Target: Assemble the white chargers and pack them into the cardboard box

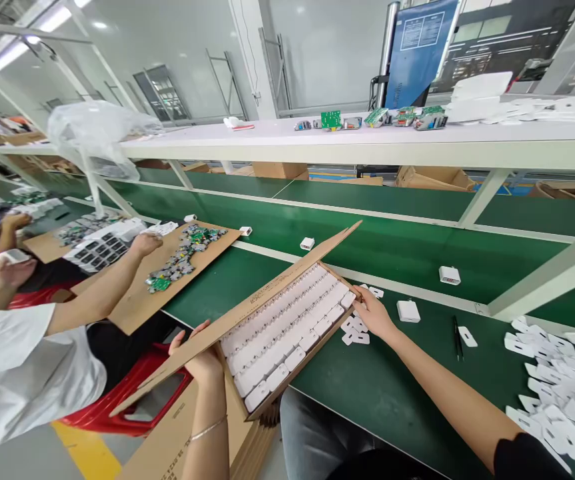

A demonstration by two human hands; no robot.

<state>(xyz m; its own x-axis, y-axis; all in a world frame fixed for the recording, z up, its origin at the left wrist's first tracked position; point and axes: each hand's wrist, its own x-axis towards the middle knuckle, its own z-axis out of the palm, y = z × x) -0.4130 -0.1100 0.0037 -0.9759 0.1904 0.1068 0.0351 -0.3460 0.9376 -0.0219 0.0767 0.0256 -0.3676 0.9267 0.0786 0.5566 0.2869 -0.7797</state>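
Observation:
A shallow cardboard box [312,354] is held tilted between my hands, over the table's front edge and my lap. Packed rows of white plastic casings [267,331] fill it. My left hand [202,363] grips the box's left end, with fingertips showing past a long cardboard flap [247,308] that stands along the far side. At the right end, my right hand [373,315] is closed on the box's corner. Close to that hand, small white plates [356,331] lie loose on the green table [337,387]. A white casing [408,311] sits further right.
Black tweezers [458,338] and a pile of white plates [562,393] lie on the right. At left, a co-worker's arm [102,293] reaches over cardboard with circuit boards [182,257]. A red stool [132,400] and stacked cardboard [167,440] are below. A shelf [277,143] runs above.

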